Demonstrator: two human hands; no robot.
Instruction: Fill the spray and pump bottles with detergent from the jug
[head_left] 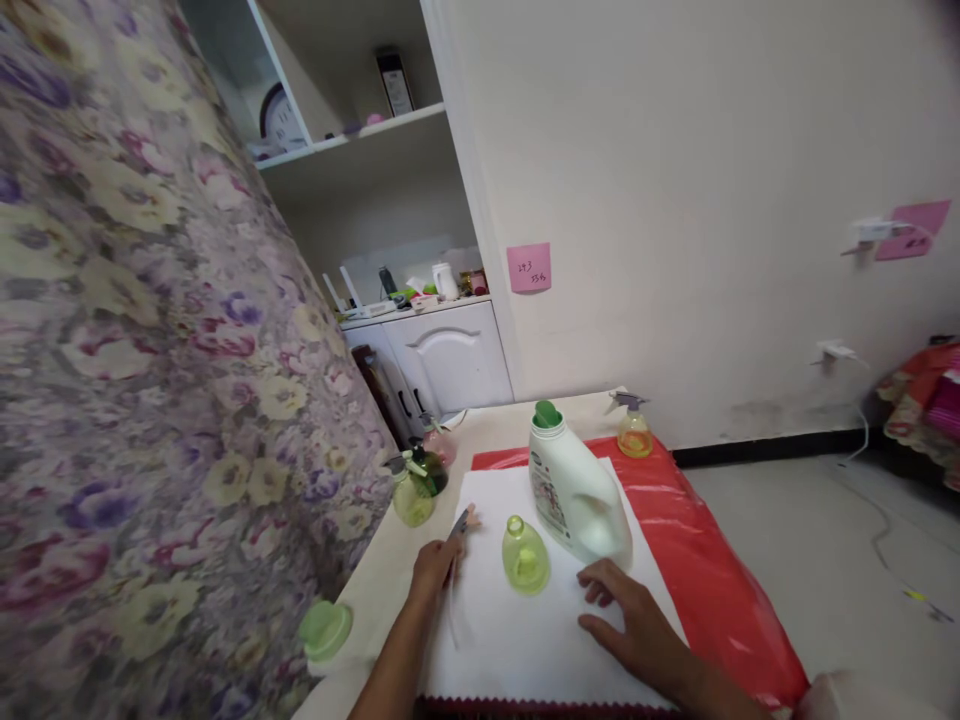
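Note:
My left hand (435,568) is closed around a trigger spray head (465,520), grey with a pinkish part, at the left side of a white sheet (487,650). Its thin clear dip tube (453,612) hangs down past my fingers. In front of me, between my hands, is a small yellow-green bottle (526,562) with an uncovered neck and a little liquid inside. Behind it to the right stands a large white detergent jug (592,510) with a green spout (547,413). My right hand (628,612) hovers by the jug's base, fingers apart and curved, holding nothing.
On the table's left edge are a yellow-green spray bottle (413,498), a dark green one (430,466), a pinkish one (439,442) and a light green cap (325,630). Another spray bottle (634,440) is on the red cover (690,540). A floral curtain (150,350) hangs left.

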